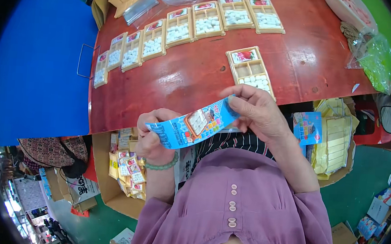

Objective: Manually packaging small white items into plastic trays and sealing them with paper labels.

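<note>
Between my two hands, low in front of the table's near edge, stretches a long blue printed packet (197,124) showing a picture of a tray. My left hand (155,135), with a green bead bracelet at its wrist, grips the packet's left end. Thumb and fingers of my right hand (261,112) pinch its right end. Just beyond my right hand lies a beige compartment tray (243,70) with a strawberry picture card and white pellets. My right hand overlaps its near edge in the view; whether they touch, I cannot tell.
Several similar filled trays (207,24) form a curved row across the red table (185,77). A clear plastic bag (379,58) sits at the right. Below the edge stand a carton of small packs (127,171) and another with yellow packaging (334,137) and blue packets (307,126).
</note>
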`<action>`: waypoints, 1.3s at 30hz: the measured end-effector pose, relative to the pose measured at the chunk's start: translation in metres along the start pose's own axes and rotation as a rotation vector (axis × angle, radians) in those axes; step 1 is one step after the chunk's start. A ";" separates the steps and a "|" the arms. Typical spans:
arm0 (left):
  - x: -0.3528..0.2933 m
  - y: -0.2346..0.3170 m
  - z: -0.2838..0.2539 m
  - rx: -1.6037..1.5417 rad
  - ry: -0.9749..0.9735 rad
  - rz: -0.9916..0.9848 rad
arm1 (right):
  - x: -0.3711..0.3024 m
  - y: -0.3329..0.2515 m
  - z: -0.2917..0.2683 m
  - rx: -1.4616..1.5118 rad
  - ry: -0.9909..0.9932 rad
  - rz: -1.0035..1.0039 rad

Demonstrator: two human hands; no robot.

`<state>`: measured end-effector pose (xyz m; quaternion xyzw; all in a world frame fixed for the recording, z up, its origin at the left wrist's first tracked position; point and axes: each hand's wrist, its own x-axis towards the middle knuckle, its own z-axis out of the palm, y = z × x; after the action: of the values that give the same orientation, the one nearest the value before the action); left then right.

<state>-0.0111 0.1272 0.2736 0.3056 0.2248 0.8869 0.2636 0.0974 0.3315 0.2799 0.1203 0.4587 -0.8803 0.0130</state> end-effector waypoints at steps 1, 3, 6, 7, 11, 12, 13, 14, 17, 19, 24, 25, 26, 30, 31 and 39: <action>-0.001 0.000 -0.002 0.022 0.008 -0.010 | -0.001 -0.002 0.000 0.051 0.037 -0.001; -0.002 0.002 -0.005 0.047 0.022 -0.017 | -0.004 -0.003 -0.008 0.057 0.062 -0.023; -0.001 0.005 -0.008 0.305 -0.009 -0.084 | -0.007 -0.007 -0.013 0.029 0.129 -0.054; -0.001 0.005 -0.007 0.434 0.022 -0.096 | -0.008 -0.008 -0.016 -0.013 0.184 -0.105; 0.009 -0.004 0.004 0.659 0.116 -0.166 | -0.016 -0.017 -0.037 -0.156 0.308 -0.234; 0.010 -0.005 0.003 0.697 0.116 -0.216 | -0.016 -0.016 -0.044 -0.189 0.322 -0.270; 0.011 -0.007 -0.001 0.734 0.062 -0.243 | -0.017 -0.017 -0.049 -0.194 0.318 -0.266; 0.013 -0.009 -0.001 0.730 0.067 -0.239 | -0.017 -0.019 -0.054 -0.210 0.327 -0.285; 0.018 -0.019 0.000 0.806 0.053 -0.294 | -0.016 -0.023 -0.055 -0.300 0.381 -0.305; 0.019 -0.024 0.001 0.852 0.213 -0.408 | -0.014 -0.023 -0.055 -0.376 0.417 -0.320; 0.030 -0.041 0.001 0.854 0.314 -0.476 | -0.007 -0.028 -0.060 -0.366 0.458 -0.261; 0.034 -0.045 0.004 0.905 0.331 -0.492 | -0.005 -0.030 -0.064 -0.434 0.482 -0.256; 0.038 -0.050 0.006 0.958 0.348 -0.507 | -0.002 -0.031 -0.067 -0.500 0.505 -0.251; 0.055 -0.069 0.002 1.006 0.329 -0.478 | 0.009 -0.043 -0.078 -0.545 0.515 -0.275; 0.059 -0.073 0.002 1.008 0.350 -0.488 | 0.013 -0.045 -0.082 -0.545 0.519 -0.271; 0.072 -0.089 0.001 1.189 0.376 -0.498 | 0.030 -0.047 -0.104 -0.625 0.503 -0.233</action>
<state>-0.0297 0.2387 0.2546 0.1781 0.7809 0.5631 0.2034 0.0831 0.4459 0.2540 0.2692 0.7031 -0.6376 -0.1634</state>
